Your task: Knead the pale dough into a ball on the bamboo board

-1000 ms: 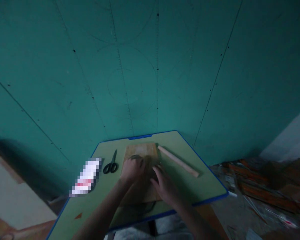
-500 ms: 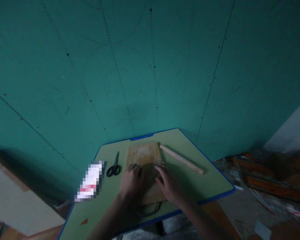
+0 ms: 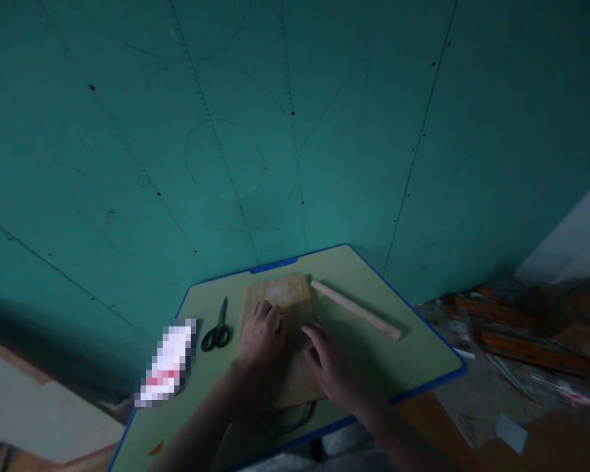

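Observation:
A wooden board lies on the small table, with a dark loop handle at its near end. My left hand rests over the board's left part, its fingers curled and closed. Whatever may be under or inside those fingers is hidden. My right hand is at the board's right edge, thumb and forefinger apart, with nothing visible between them. A pale wooden rolling pin lies slanted to the right of the board. To the left are black-handled scissors, blades pointing away.
A white and pink packet, blurred out, lies by the table's left edge. An orange scrap is near the front left corner. Behind the table stands a green wall. Planks and debris cover the floor at right.
My left hand has moved a little forward on the board and its fingers look more curled. My right hand has barely moved. The camera view has shifted slightly.

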The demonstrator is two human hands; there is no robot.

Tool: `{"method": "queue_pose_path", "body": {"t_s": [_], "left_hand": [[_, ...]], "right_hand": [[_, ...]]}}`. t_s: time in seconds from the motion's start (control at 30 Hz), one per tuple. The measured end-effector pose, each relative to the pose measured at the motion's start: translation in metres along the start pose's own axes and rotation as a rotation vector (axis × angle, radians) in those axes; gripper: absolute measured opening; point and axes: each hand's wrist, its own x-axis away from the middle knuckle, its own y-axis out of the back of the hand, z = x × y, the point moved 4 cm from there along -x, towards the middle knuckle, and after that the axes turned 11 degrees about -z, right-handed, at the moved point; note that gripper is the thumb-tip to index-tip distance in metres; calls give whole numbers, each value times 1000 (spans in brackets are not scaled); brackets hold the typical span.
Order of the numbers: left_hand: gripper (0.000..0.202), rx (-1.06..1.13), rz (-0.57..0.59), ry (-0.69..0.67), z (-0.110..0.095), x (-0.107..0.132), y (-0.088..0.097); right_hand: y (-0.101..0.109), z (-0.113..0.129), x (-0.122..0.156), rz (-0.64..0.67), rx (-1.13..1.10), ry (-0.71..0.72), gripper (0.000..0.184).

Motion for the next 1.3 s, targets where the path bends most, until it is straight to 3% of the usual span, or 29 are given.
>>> {"method": "queue_pose_path", "body": {"t_s": [0.13,0.33,0.53,0.77,0.97,1.13,1.3], "left_hand": [[28,41,32,49,-3,1,-9],[27,-60,149,82,-3,-21,-20],[44,-239,117,145,-3,-39,-35],[52,-256,204,231,4,-62,-59],[48,-213,51,156,-6,-55,-46],[41,-103,184,202,-11,-37,-35],[26,-83,138,19,-16,-12,-22]], "right_hand": [[0,1,3,20,16,13,47],[0,5,4,64,46,42,48],[1,7,6,127,47,23,51],[4,4,7,142,31,8,49],[2,0,3,119,-25,1,47],[0,-3,0,101,2,-27,45],[-8,-14,4,76,48,6,44]]}}
